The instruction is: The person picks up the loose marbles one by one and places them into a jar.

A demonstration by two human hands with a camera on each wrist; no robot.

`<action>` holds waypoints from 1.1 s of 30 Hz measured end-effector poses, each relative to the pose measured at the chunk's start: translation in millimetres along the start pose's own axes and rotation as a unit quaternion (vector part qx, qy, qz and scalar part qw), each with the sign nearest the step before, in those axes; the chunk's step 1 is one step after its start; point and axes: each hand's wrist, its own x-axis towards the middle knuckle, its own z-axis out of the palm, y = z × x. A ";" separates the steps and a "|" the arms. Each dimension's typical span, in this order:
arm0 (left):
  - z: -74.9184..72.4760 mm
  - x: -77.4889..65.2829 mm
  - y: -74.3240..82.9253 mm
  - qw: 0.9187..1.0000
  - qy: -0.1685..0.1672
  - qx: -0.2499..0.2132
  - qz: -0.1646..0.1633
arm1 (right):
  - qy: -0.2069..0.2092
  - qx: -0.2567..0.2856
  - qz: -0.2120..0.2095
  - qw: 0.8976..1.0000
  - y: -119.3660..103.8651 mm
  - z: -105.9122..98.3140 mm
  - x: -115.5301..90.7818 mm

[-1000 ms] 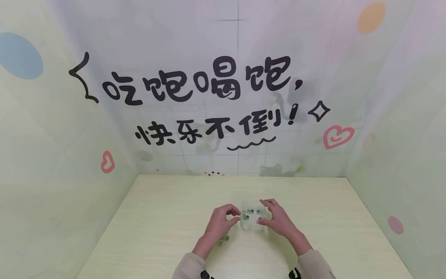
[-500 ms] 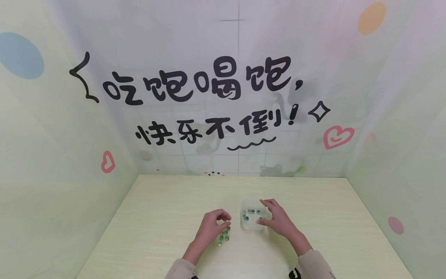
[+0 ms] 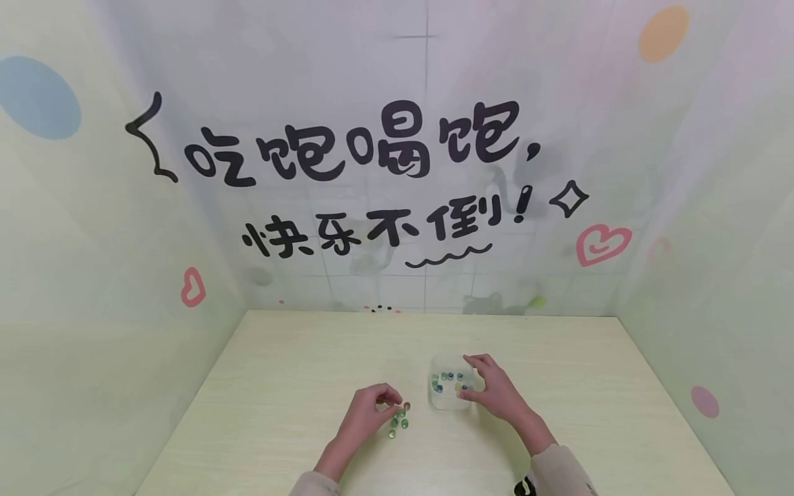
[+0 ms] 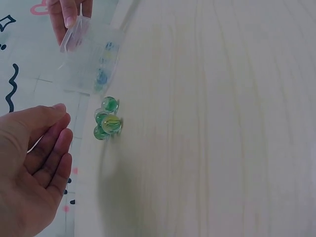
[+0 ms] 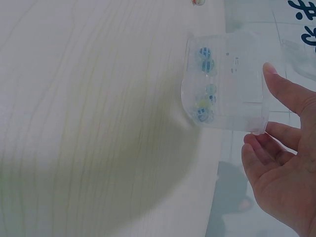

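Observation:
My right hand [image 3: 496, 389] holds a clear plastic box [image 3: 451, 401] by its right side, thumb and fingers at the rim. Blue and greenish marbles [image 5: 206, 64] lie inside the box, along with a yellowish one [image 5: 203, 103]. Left of it, a small cluster of green glass marbles [image 4: 109, 104] sits on the table. Beside these, in the head view, is a reddish-brown marble [image 3: 406, 406]. My left hand [image 3: 369, 413] is right at the cluster, fingers loosely bent and thumb tip close to the index finger; no marble shows between them in the left wrist view.
The pale wood-grain table [image 3: 298, 372] spreads under everything. Pale printed curtains stand at the back and both sides, the back one [image 3: 397, 241] carrying black lettering along the table's far edge.
My left hand has moved from the box's left rim leftward and toward me, to the loose marbles. A yellowish marble now shows near my right thumb in the box. The right hand keeps still.

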 end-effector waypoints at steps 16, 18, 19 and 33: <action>-5.1 -17.9 -17.2 0.998 -0.058 -0.029 -0.003 | 0.000 -0.006 0.004 1.000 0.6 0.4 0.1; -5.7 -19.8 -18.4 0.998 -0.060 -0.035 0.001 | -0.001 -0.006 0.005 1.000 0.8 0.5 0.2; -5.8 -20.7 -19.3 0.997 -0.061 -0.036 0.001 | -0.001 -0.007 0.006 1.000 0.9 0.6 0.2; -4.7 -27.3 -25.1 0.997 -0.064 -0.030 0.019 | 0.000 -0.006 0.003 1.000 -0.3 0.3 -1.1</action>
